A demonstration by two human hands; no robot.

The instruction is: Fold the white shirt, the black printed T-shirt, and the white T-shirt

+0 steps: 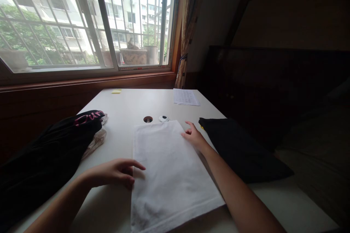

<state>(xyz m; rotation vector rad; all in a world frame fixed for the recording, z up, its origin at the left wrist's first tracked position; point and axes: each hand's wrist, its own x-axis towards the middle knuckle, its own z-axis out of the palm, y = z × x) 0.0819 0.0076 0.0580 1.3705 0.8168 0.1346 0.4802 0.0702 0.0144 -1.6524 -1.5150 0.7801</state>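
- Black garment with pink lettering (54,149): it lies heaped and unfolded well to the outside of the left fingers, with a pale crumpled cloth (95,142) peeking out beneath it. By its looks, this pile is not yet dealt with.
- Left hand (115,173): its fingers (136,165) are stretched out loosely and grip nothing. The tips rest on the near left edge of the white cloth.
- White cloth (166,167): it lies flat on the counter (128,105) between the two hands, a long, neat rectangle with straight sides. The fold seems made and is only being pressed or squared. The cloth's near end runs up to the counter's front edge, leaving little spare room there.
- Beyond the fingertips there is a cable hole (148,119) and a small round cap (163,118) just past the cloth's far edge. Farther off are a yellow note (116,91) and a printed sheet (186,97). The bare counter among them gives space to slide the cloth away.
- Right hand (194,136): it is open, with fingers (190,125) spread and holding nothing. It rests on the cloth's right edge near the far corner.
- Black folded cloth (240,149): it lies just outside the right fingers, flat and seemingly finished. It overhangs the counter's right edge, so there is little room on that side.
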